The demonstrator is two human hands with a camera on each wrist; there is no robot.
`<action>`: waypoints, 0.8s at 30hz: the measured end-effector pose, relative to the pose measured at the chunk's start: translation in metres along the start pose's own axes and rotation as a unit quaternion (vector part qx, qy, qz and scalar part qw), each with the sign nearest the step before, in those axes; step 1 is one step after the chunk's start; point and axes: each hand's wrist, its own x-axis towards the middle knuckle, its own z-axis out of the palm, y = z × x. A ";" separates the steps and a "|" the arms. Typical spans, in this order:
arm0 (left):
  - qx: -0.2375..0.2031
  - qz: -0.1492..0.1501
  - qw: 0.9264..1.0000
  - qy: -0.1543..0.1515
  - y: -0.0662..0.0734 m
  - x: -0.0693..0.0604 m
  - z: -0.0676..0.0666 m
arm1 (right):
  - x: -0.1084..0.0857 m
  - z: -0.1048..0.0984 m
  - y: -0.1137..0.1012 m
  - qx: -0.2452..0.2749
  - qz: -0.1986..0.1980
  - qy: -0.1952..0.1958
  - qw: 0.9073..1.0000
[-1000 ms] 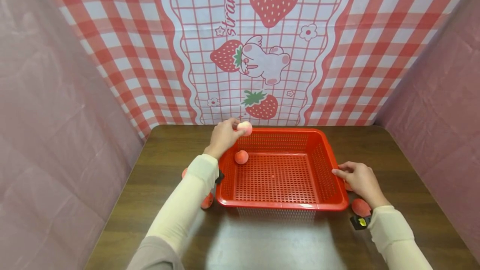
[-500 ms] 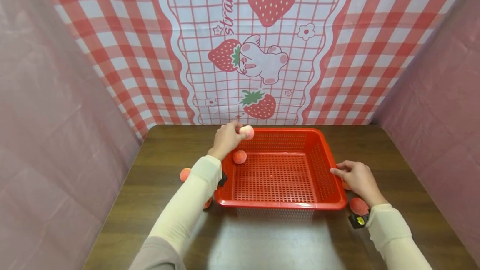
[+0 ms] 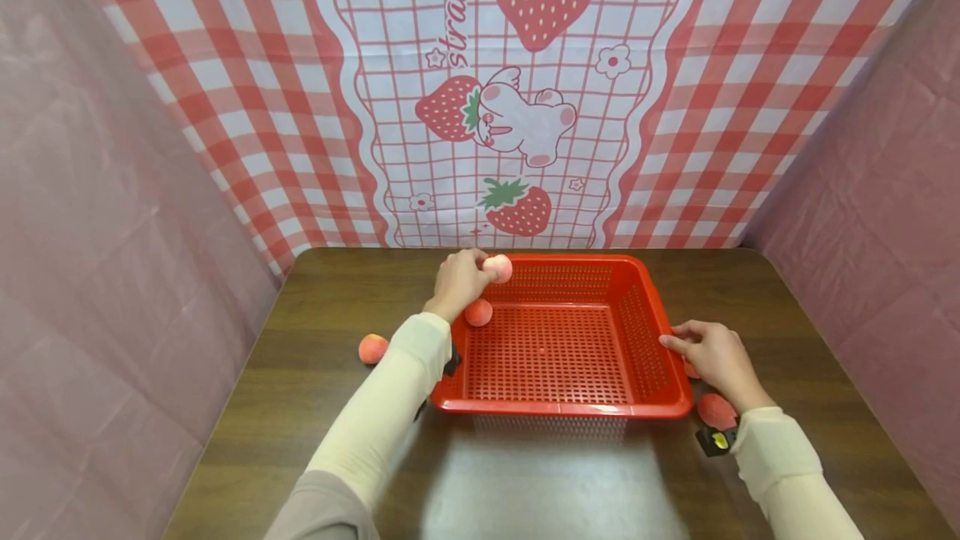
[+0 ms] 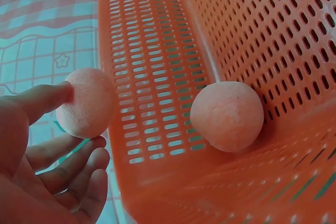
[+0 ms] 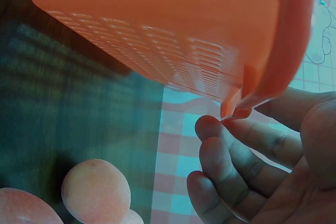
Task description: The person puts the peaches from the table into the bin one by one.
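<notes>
The left hand (image 3: 457, 283) pinches a pale pink peach (image 3: 498, 268) over the back left corner of a red basket (image 3: 562, 408). In the left wrist view, thumb and fingers hold that peach (image 4: 88, 103) beside the basket's wall, with the other fingers curled below. A second peach (image 3: 478, 312) lies inside the basket at the left; it also shows in the left wrist view (image 4: 227, 116). At the basket's right rim, the right hand (image 3: 716, 361) grips the edge between thumb and fingers, as the right wrist view shows the hand (image 5: 257, 166) under the rim (image 5: 294, 40).
An orange-pink peach (image 3: 372, 349) lies on the wooden table (image 3: 300, 407) left of the basket. Right of it, a redder peach (image 3: 716, 412) lies near the right wrist, with another (image 3: 691, 369) partly hidden by the hand. A checked strawberry cloth (image 3: 300, 107) hangs behind.
The left hand has moved slightly right and nearer with the pinched peach. Its forearm has shifted right, uncovering the peach at the left and covering the nearer one. The right hand keeps its grip on the rim.
</notes>
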 end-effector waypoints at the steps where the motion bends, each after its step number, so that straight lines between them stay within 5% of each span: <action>1: -0.002 -0.001 1.000 -0.001 0.000 0.000 0.001 | 0.000 0.000 0.000 0.001 -0.001 0.001 1.000; 15: -0.022 -0.028 0.997 -0.064 0.000 0.000 0.016 | 0.000 -0.001 -0.001 0.014 -0.005 0.004 1.000; 24: -0.010 -0.020 0.997 -0.069 0.000 0.003 0.028 | -0.001 0.001 0.001 0.026 0.001 0.001 1.000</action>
